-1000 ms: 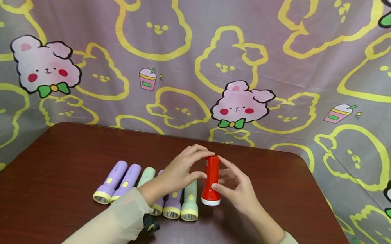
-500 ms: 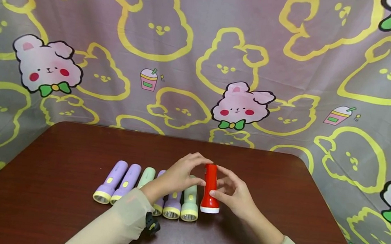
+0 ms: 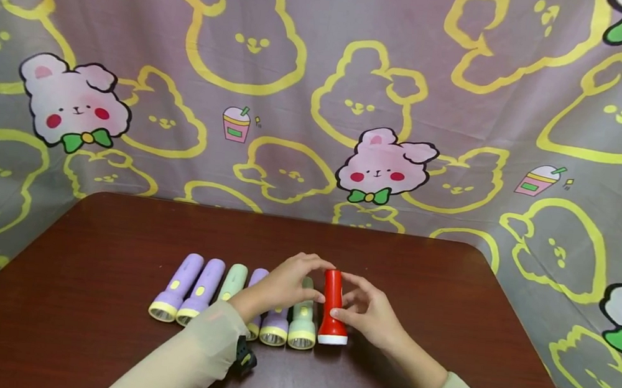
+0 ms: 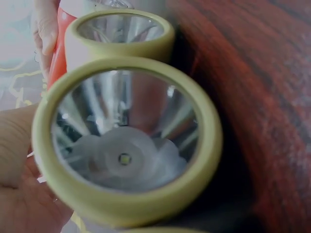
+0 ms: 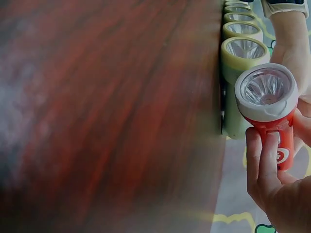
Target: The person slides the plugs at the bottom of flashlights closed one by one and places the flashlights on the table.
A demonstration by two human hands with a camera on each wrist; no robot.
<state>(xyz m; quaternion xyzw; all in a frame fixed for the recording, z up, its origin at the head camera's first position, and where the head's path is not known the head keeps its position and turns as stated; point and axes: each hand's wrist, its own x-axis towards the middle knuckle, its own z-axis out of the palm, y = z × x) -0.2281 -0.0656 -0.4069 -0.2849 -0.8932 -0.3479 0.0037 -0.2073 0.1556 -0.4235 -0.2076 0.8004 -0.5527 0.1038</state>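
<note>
Both hands hold a red flashlight point(image 3: 333, 302) with a white head rim, its lens end toward me, at the right end of a row of flashlights. My left hand point(image 3: 282, 285) has its index finger at the tail and its thumb on the left side. From the right, my right hand point(image 3: 375, 316) grips the body between thumb and fingers; its fingers wrap the underside in the right wrist view. Just left of it lies a green flashlight point(image 3: 302, 330) with a yellow rim. Whether the red one touches the table cannot be told.
Leftward the row continues with a purple flashlight point(image 3: 274, 329), another green flashlight point(image 3: 234, 280) and more purple ones, partly behind the left forearm. They lie on a dark brown wooden table point(image 3: 422, 261). A patterned curtain point(image 3: 296, 111) hangs behind the table.
Both hands have lowered the red flashlight and brought it nearer, slightly left, beside the green flashlight at the row's right end. The other flashlights have stayed in place.
</note>
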